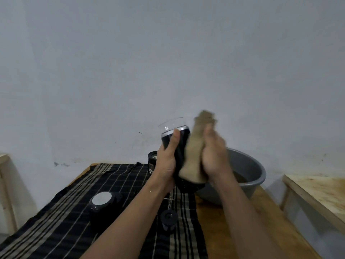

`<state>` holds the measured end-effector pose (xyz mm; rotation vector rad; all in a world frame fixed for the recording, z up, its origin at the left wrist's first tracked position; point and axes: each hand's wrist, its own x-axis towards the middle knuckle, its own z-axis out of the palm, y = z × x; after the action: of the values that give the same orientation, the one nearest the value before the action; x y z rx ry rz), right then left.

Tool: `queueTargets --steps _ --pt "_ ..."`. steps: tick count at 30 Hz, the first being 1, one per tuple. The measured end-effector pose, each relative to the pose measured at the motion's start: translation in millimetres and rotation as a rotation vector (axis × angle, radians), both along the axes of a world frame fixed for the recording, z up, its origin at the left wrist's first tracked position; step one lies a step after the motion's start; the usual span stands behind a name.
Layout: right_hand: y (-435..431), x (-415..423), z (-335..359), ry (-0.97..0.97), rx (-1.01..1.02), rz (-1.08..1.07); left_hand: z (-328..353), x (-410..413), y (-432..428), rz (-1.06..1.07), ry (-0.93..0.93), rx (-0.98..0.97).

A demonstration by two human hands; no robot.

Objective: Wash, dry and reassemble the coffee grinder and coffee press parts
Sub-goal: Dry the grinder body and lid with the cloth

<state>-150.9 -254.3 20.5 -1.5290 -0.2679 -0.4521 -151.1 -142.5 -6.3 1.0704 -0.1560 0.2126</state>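
Well, the left hand [167, 159] has its fingers curled round a black cylinder [176, 136]. The thumb lies up along its near side and reaches a silver band, above which a clear section rises, tilted away to the left. Whether it belongs to the grinder or the press I cannot tell. Just right of those fingers, touching the cylinder's side, is a tan cloth [195, 152]. The right hand [214, 157] grips it with fingers closed into the fabric. This hand and the cloth are blurred, so the lie of each finger cannot be read. A tuft of the cloth sticks up above the right fingertips.

Below and behind the right hand a grey basin [250, 171] holding brownish liquid stands on a wooden table [233, 221]. Just behind the left wrist a black jar [152, 158] stands upright. Under the left forearm a black striped cloth [84, 199] covers the table's left part. On it, well left of the forearm, lies a black rounded piece with a white top [103, 199]. Between the two forearms lie a thin metal rod [170, 201] and a small black knob [168, 219]. Far right of the hands stands another wooden surface [317, 193]
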Motion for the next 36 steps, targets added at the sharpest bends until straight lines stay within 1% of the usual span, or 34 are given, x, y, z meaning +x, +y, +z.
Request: queueTargets --steps 1,2,3,6,7,8,9,11,14,16,17,19,20,21,22,24,25,26,27,29,30,31,33,34,36 --pt "8.5 -2.5 -3.5 0.006 -0.128 0.04 -0.6 1.0 -2.7 0.014 -0.046 0.041" --pt "13.4 -3.2 -7.3 0.012 -0.171 0.066 -0.7 1.0 -3.8 0.028 -0.084 0.079" --pt "15.3 -4.3 -9.5 0.027 -0.151 0.09 -2.8 0.5 -3.3 0.04 -0.119 0.111" --pt "3.6 -4.3 -3.2 0.201 0.089 0.198 -7.4 -2.7 -1.3 0.071 -0.194 0.207" --pt "0.8 -3.6 0.5 0.249 0.149 0.242 -7.7 -2.8 -1.9 0.071 -0.207 0.244" --pt "-0.2 -4.4 3.3 0.262 0.167 0.265 -7.3 -2.9 -2.3 0.061 -0.215 0.261" --pt "0.7 -6.0 3.7 0.238 0.123 0.262 -6.4 -2.1 -1.4 0.059 -0.211 0.247" --pt "7.1 -11.0 1.6 0.11 -0.039 0.202 -0.2 0.4 1.8 0.079 -0.186 0.177" --pt "13.8 -20.6 -8.2 -0.099 -0.181 0.061 5.6 5.2 7.6 0.084 -0.148 0.205" --pt "15.7 -19.7 -21.2 -0.197 -0.272 -0.008 4.6 7.0 9.0 0.077 -0.11 0.175" --pt "16.3 -19.1 -27.8 -0.245 -0.387 -0.021 2.5 8.4 11.7 0.072 -0.075 0.133" --pt "15.8 -21.6 -38.4 -0.328 -0.632 0.0 -1.7 10.2 16.7 0.047 -0.012 -0.025" --pt "13.2 -21.5 -41.0 -0.343 -0.665 0.033 -1.0 7.0 18.2 0.021 0.009 -0.102" --pt "10.4 -23.4 -38.7 -0.338 -0.595 0.053 -1.3 6.8 19.0 0.01 0.035 -0.159" --pt "7.2 -26.4 -33.8 -0.288 -0.415 0.048 -0.6 7.3 19.5 0.025 0.072 -0.201" --pt "-1.8 -23.1 -27.0 -0.171 0.056 -0.145 4.3 9.5 20.4 0.088 0.105 -0.28" --pt "-4.0 -21.0 -25.2 -0.111 0.261 -0.216 7.1 9.5 21.7 0.11 0.089 -0.307" --pt "-2.5 -20.9 -25.0 -0.024 0.416 -0.195 9.8 9.8 21.9 0.137 0.073 -0.305" --pt "3.0 -21.7 -26.6 0.09 0.509 -0.106 11.8 9.0 20.8 0.17 0.059 -0.281" --pt "21.2 -25.0 -34.8 0.312 0.565 0.098 10.8 6.7 13.9 0.211 0.035 -0.201" --pt "29.7 -24.1 -39.8 0.368 0.582 0.131 8.8 5.3 9.4 0.231 0.025 -0.159" --pt "35.0 -22.5 -41.5 0.389 0.615 0.102 6.3 3.6 4.4 0.256 0.013 -0.125" --pt "36.6 -17.9 -40.0 0.36 0.656 0.007 2.1 1.5 -1.1 0.294 -0.011 -0.097" --pt "34.3 -15.9 -37.6 0.319 0.636 -0.028 1.6 1.2 -2.3 0.3 -0.015 -0.092" --pt "29.4 -12.0 -36.5 0.196 0.529 -0.121 -0.9 0.7 -1.9 0.305 -0.018 -0.073"
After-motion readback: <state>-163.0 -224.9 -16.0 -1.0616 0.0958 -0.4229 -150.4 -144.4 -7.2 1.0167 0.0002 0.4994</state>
